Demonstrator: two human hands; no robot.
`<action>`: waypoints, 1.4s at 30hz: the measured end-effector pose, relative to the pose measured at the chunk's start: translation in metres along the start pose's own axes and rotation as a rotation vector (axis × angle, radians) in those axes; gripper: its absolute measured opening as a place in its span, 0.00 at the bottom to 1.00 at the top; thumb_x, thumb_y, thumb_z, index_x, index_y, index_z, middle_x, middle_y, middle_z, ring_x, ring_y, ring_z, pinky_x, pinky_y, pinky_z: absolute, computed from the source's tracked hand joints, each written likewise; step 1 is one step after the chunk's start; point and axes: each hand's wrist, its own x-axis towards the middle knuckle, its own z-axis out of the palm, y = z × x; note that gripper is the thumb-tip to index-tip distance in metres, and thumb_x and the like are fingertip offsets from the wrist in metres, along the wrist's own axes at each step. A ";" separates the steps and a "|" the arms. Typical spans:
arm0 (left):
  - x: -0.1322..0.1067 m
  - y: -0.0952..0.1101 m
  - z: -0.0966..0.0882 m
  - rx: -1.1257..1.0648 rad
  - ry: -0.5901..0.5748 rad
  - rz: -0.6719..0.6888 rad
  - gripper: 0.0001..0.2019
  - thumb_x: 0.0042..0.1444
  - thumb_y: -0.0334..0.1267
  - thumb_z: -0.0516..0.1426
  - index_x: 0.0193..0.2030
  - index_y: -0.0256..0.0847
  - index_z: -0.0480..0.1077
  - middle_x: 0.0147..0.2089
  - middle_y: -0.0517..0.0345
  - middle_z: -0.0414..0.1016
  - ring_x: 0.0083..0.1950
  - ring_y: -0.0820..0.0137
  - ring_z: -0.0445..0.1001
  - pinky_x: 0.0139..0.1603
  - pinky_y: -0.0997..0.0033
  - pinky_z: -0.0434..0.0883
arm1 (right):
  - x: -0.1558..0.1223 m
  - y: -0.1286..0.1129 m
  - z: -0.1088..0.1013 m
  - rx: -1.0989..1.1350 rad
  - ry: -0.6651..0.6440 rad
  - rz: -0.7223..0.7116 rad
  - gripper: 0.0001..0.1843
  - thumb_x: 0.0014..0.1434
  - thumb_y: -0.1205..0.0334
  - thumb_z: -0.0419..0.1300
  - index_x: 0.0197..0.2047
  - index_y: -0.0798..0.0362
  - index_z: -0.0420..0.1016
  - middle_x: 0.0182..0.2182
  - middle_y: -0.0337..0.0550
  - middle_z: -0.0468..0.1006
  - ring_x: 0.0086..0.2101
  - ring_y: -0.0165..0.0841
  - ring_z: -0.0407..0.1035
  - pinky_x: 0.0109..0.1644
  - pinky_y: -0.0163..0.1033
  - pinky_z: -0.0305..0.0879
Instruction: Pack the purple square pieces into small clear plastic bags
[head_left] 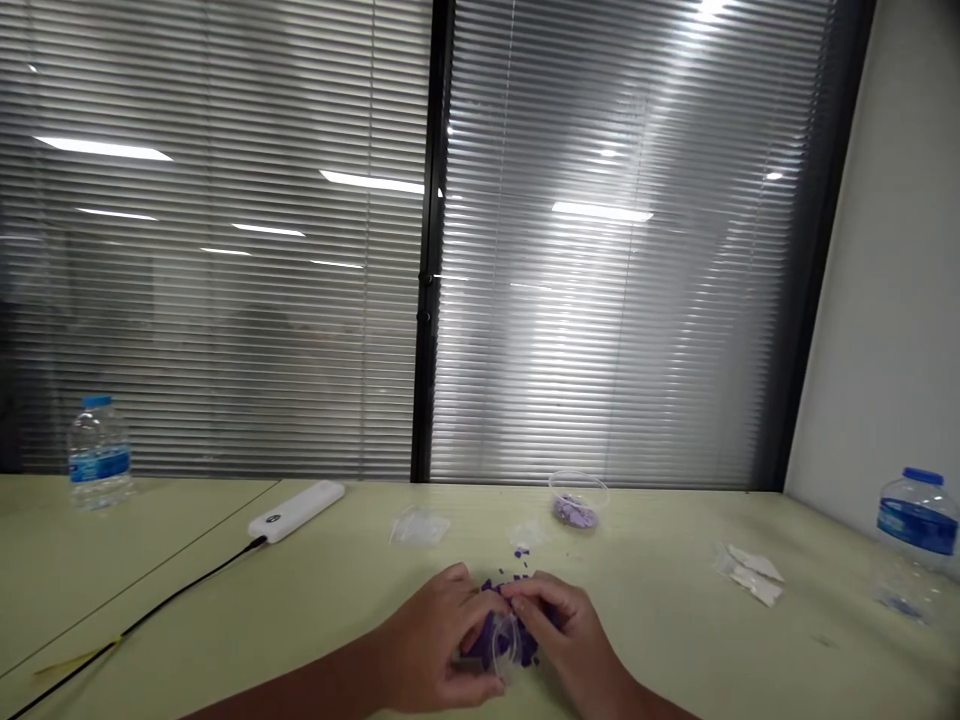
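1. L hand [435, 645] is resting low at the near edge of the counter [675, 640], fingers curling inward. Its grip is closing tight on the L side of a small clear baggie [507, 640], w/ the thumb low at the front.
2. R hand [574, 630] is sitting just beside it, w/ fingertips [525, 597] meeting the L hand's over the baggie's top. Its grip is pinching down to almost no gap on the baggie's upper edge.
3. The baggie is sitting btwn both hands at front-centre of the counter, touching both. Can't tell if its bottom is resting on the surface.
4. Purple pieces [525, 650] are showing thru and behind the baggie as a dark heap. Fingers are hiding part of it, so can't tell which are inside vs. outside.
5. A few loose purple bits [523, 552] are lying just beyond the hands, apart from the heap.
6. Further back, a clear cup [577, 495] is standing upright w/ lilac pieces in its bottom.
7. A flat clear bag [420, 527] is lying back-L of the hands, and white packets [750, 577] are lying well off to the R.
8. A white box [296, 510] is lying far L w/ a black cable [150, 612] running from it toward the near L edge.
9. One water bottle [99, 452] is standing at the far L, and another bottle [916, 535] is at the far R edge.
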 end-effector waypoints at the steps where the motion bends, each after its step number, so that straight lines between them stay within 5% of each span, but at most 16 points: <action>1: 0.000 0.000 0.000 -0.027 -0.002 -0.030 0.20 0.54 0.47 0.69 0.49 0.46 0.70 0.34 0.63 0.76 0.36 0.63 0.71 0.45 0.64 0.64 | 0.000 0.001 -0.002 0.000 0.024 0.013 0.23 0.67 0.40 0.64 0.45 0.51 0.88 0.40 0.50 0.85 0.40 0.40 0.77 0.46 0.41 0.72; 6: -0.001 -0.006 -0.004 -0.118 -0.016 -0.155 0.19 0.58 0.47 0.68 0.53 0.48 0.71 0.33 0.65 0.76 0.37 0.64 0.72 0.43 0.68 0.63 | 0.001 0.004 -0.009 -0.027 0.043 0.054 0.27 0.66 0.37 0.63 0.44 0.53 0.87 0.36 0.50 0.84 0.36 0.39 0.75 0.41 0.40 0.71; 9: -0.001 -0.008 -0.004 -0.120 -0.018 -0.175 0.16 0.58 0.49 0.68 0.47 0.47 0.72 0.32 0.65 0.75 0.35 0.65 0.70 0.42 0.68 0.63 | 0.001 0.002 -0.008 -0.052 -0.005 0.010 0.26 0.66 0.37 0.63 0.45 0.51 0.88 0.37 0.50 0.83 0.38 0.40 0.76 0.45 0.43 0.73; 15: 0.000 -0.009 -0.002 -0.225 -0.003 -0.225 0.18 0.59 0.48 0.68 0.52 0.48 0.72 0.31 0.67 0.72 0.34 0.67 0.68 0.41 0.70 0.63 | 0.003 -0.001 -0.011 -0.045 0.058 0.070 0.28 0.68 0.37 0.59 0.47 0.52 0.86 0.42 0.50 0.84 0.44 0.45 0.77 0.51 0.46 0.73; 18: 0.000 -0.015 0.001 -0.344 0.020 -0.296 0.19 0.62 0.50 0.65 0.55 0.47 0.69 0.30 0.68 0.66 0.31 0.70 0.64 0.34 0.72 0.61 | 0.005 -0.002 -0.018 -0.297 0.084 0.005 0.20 0.71 0.47 0.56 0.42 0.51 0.84 0.38 0.47 0.81 0.41 0.43 0.74 0.48 0.45 0.69; 21: 0.001 -0.020 0.005 -0.466 0.017 -0.348 0.20 0.65 0.53 0.63 0.55 0.45 0.66 0.30 0.69 0.62 0.29 0.72 0.61 0.30 0.74 0.58 | 0.007 -0.002 -0.023 -0.605 0.041 -0.081 0.08 0.64 0.62 0.60 0.40 0.49 0.82 0.37 0.44 0.78 0.43 0.43 0.71 0.54 0.47 0.64; 28: 0.000 -0.022 0.007 -0.512 -0.012 -0.330 0.19 0.62 0.51 0.65 0.51 0.45 0.66 0.29 0.71 0.61 0.29 0.73 0.58 0.30 0.75 0.56 | 0.009 0.005 -0.023 -0.750 0.005 -0.083 0.10 0.56 0.73 0.61 0.36 0.50 0.81 0.37 0.42 0.77 0.43 0.41 0.70 0.52 0.45 0.61; 34: -0.001 -0.021 0.006 -0.486 -0.035 -0.311 0.21 0.60 0.52 0.66 0.51 0.45 0.67 0.29 0.70 0.63 0.29 0.73 0.58 0.29 0.75 0.57 | 0.011 0.005 -0.026 -0.688 0.023 -0.088 0.08 0.62 0.70 0.61 0.34 0.50 0.80 0.33 0.41 0.77 0.40 0.39 0.70 0.50 0.44 0.60; 42: 0.000 -0.018 0.003 -0.354 -0.053 -0.254 0.22 0.55 0.55 0.68 0.49 0.47 0.72 0.29 0.68 0.67 0.29 0.70 0.65 0.32 0.71 0.62 | 0.010 0.000 -0.031 -0.518 0.107 -0.124 0.14 0.70 0.51 0.61 0.37 0.48 0.83 0.30 0.41 0.76 0.36 0.39 0.70 0.47 0.43 0.62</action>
